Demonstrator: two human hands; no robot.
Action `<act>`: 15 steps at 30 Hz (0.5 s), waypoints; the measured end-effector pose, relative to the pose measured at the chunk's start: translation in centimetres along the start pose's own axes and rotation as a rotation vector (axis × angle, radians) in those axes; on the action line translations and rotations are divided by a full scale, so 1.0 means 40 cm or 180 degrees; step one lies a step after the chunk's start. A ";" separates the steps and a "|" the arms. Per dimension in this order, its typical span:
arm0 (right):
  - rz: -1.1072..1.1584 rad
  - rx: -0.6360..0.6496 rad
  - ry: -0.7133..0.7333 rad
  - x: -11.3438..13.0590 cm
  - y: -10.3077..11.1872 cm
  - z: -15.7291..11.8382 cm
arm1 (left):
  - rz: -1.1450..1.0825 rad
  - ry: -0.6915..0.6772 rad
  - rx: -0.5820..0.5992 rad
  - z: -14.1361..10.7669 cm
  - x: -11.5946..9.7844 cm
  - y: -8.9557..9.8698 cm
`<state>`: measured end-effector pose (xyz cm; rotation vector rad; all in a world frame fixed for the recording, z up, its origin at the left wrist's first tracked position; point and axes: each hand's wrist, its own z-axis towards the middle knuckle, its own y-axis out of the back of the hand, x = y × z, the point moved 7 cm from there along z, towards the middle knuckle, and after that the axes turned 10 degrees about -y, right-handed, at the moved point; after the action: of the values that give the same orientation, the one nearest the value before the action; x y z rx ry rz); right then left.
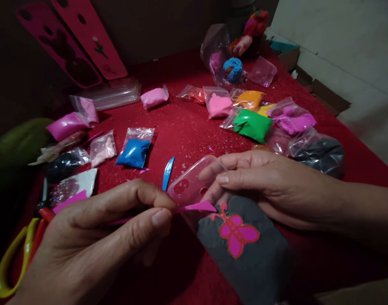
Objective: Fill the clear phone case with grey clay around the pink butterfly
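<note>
My left hand (117, 228) pinches a pink plastic clay knife (200, 206) between thumb and fingers. The blade's tip is beside the butterfly's antennae; whether it touches the clay I cannot tell. My right hand (260, 186) grips the edge of a clear phone case (194, 178), thumb on the near face and fingers behind it. Dark grey clay (254, 271) coats the lower part of the case, while the camera-hole end is bare. On the grey lies a butterfly (238, 233) with pink wings and an orange-red outline. Behind the case a blue plastic knife (168, 173) rests on the red cloth.
Bags of blue clay (135, 152), green clay (252, 125) and grey clay (322, 154) lie around the red cloth (177, 127), among several others. Scissors (26, 250) with yellow and red handles sit at left. Two pink phone-case panels (95, 38) lean at the back.
</note>
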<state>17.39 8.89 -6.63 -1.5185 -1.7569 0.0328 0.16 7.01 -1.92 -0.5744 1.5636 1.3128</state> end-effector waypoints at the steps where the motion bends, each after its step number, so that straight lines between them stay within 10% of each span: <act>1: -0.0016 0.0008 0.0017 0.001 0.000 0.000 | 0.0016 -0.0010 0.0019 -0.001 -0.002 -0.001; 15: -0.0003 0.0125 0.0140 0.002 -0.002 -0.002 | 0.0137 -0.0161 -0.0074 0.002 -0.019 0.004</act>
<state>17.37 8.90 -6.51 -1.4796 -1.7126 0.0332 0.38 6.95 -1.17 -0.5206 1.5286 1.3693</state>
